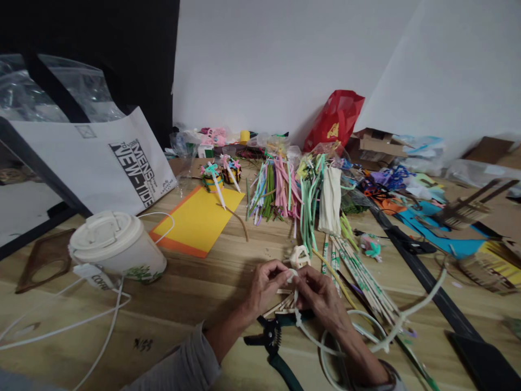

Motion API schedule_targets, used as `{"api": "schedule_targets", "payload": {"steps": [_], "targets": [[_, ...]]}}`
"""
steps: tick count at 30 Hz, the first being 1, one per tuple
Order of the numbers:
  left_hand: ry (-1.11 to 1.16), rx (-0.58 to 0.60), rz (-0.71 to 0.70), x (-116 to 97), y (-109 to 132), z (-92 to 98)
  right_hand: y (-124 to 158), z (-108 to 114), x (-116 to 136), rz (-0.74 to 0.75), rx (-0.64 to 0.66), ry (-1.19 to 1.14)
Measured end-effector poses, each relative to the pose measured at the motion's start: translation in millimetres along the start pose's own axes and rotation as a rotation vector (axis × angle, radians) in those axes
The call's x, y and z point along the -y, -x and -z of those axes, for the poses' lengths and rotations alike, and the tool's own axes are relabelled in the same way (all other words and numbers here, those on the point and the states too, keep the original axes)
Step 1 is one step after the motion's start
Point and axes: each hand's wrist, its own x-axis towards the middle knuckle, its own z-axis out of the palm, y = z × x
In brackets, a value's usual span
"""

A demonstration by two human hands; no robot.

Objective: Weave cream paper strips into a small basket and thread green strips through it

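Observation:
My left hand (266, 285) and my right hand (319, 296) meet low in the middle of the view, fingertips pinched on a white pipe cleaner (299, 320). Its upper end makes a small bend between the fingers; a knotted spot shows lower down, and a long pale length curves off beneath my right wrist. Just beyond the fingertips sits a small white woven piece (300, 255). Below my hands lie green-handled pruning shears (271, 334) and several short sticks (285, 304), partly hidden by my fingers.
Bundles of coloured pipe cleaners (280, 190) and white ones (330, 201) lie ahead, with paper-wrapped chopsticks (362, 271) to the right. Yellow sheets (199, 217), a lidded cup (118, 247) with white cable, and a large bag (122, 157) stand left. A woven basket (492, 269) is at right.

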Motion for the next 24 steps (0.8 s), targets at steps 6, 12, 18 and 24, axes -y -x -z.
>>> {"api": "schedule_targets", "payload": {"steps": [6,12,18,24], "targets": [[-0.143,0.148,0.005,3.3,-3.6,5.8,0.0,11.7,8.7,0.092,0.073,0.350],[-0.617,0.279,-0.182,-3.8,3.2,10.3,2.1,13.5,13.6,0.228,0.101,0.629],[-0.530,0.242,-0.079,-4.1,-0.5,14.3,0.1,12.0,6.6,0.123,0.103,0.510],[0.030,0.228,0.129,-0.3,-10.3,17.4,-3.3,19.6,2.3,0.023,0.082,0.248]]}}
